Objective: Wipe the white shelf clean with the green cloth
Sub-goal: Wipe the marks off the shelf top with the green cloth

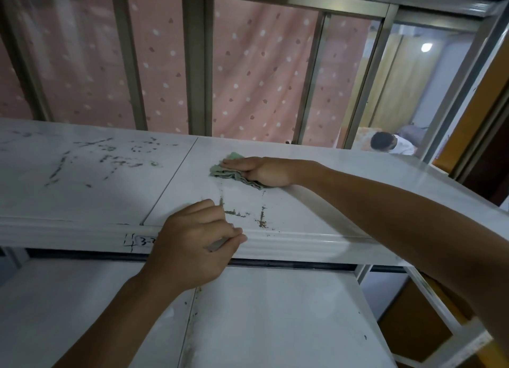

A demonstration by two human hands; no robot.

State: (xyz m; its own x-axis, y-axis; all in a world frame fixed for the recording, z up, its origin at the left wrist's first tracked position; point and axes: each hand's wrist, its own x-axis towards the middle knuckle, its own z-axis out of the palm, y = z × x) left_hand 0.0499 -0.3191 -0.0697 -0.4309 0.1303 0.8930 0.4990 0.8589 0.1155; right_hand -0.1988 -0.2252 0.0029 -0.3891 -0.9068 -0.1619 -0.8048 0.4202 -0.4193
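The white shelf [91,196] spans the view, its top panel streaked with dark dirt marks on the left and near the front edge. A crumpled green cloth [230,169] lies on the right panel. My right hand [264,170] presses flat on the cloth, fingers pointing left. My left hand [198,243] rests on the shelf's front rim, fingers curled against the edge, beside a patch of dirt [248,214].
A lower white shelf level [261,312] sits below. Behind the shelf stand metal window bars [198,64] and a pink dotted curtain [261,72]. A person [391,144] sits in the room at the far right. A small label [144,241] is on the rim.
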